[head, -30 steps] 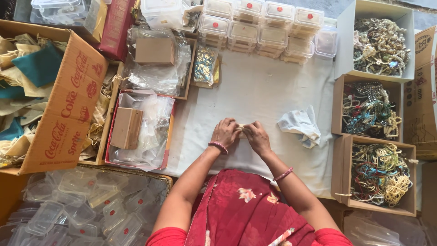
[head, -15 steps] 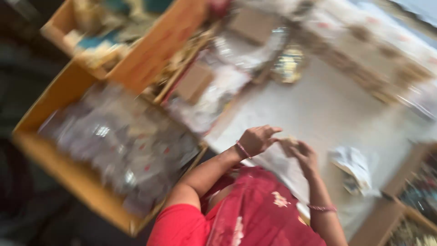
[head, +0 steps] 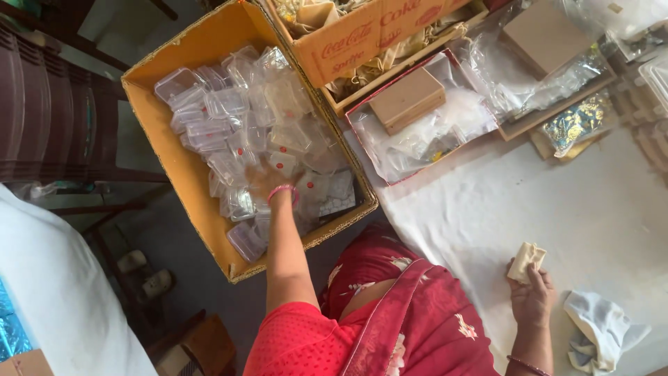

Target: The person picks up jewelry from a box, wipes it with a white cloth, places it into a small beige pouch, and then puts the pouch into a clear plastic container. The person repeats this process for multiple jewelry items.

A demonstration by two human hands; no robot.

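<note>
The person's left arm is stretching straight out, away from the body, with a pink bangle sitting at the wrist. The left hand (head: 263,182) is reaching down with its fingers largely hidden, so its grip is hard to judge. The right arm is lying bent close to the body. The right hand (head: 530,296) is resting palm down, its fingers curling closed around something small and pale.

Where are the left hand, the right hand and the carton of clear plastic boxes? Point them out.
left hand (head: 266,182), head view, back of hand.
right hand (head: 531,296), head view, back of hand.
carton of clear plastic boxes (head: 179,181), head view, bare inner wall.
</note>
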